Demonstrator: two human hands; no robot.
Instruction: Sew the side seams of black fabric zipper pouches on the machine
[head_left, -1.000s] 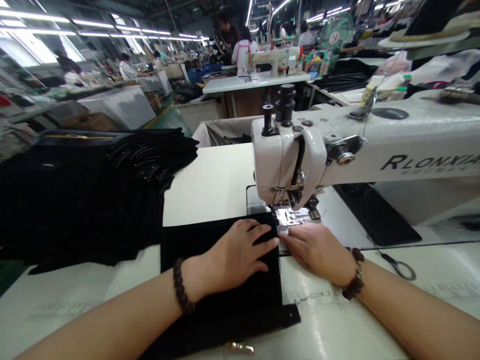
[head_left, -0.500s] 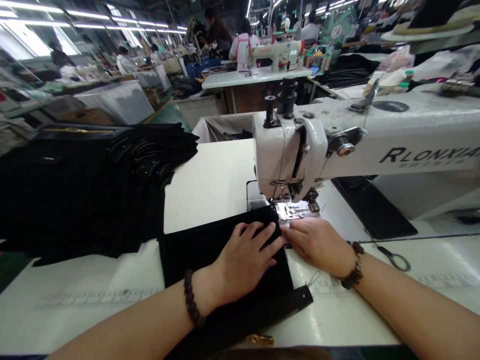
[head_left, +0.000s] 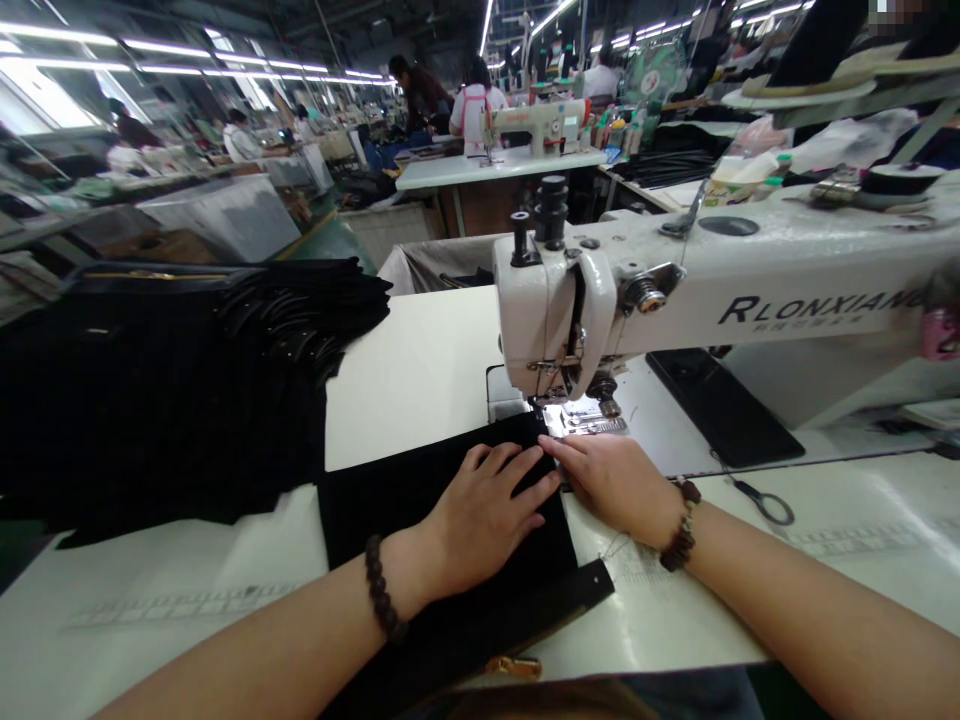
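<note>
A black fabric piece (head_left: 405,475) lies on the sewing machine table, its far right corner at the presser foot (head_left: 538,408). A black strip with a gold zipper pull (head_left: 514,667) runs along its near side. My left hand (head_left: 484,520) rests on the fabric with fingers spread, pressing it down. My right hand (head_left: 611,485) is at the fabric's right edge by the needle plate (head_left: 581,418). Its fingers are close together on that edge, the index fingertip on the cloth; the thumb is hidden. The white sewing machine (head_left: 551,310) stands just beyond both hands.
A tall stack of black fabric pieces (head_left: 165,400) is on the left of the table. Thread snips (head_left: 765,500) and a black flat pad (head_left: 724,410) lie at right. Behind are another sewing machine (head_left: 536,125), a green fan (head_left: 652,80) and several people at work.
My right index finger has stretched forward onto the fabric edge. My left hand stays flat on the cloth, and the view has turned slightly right.
</note>
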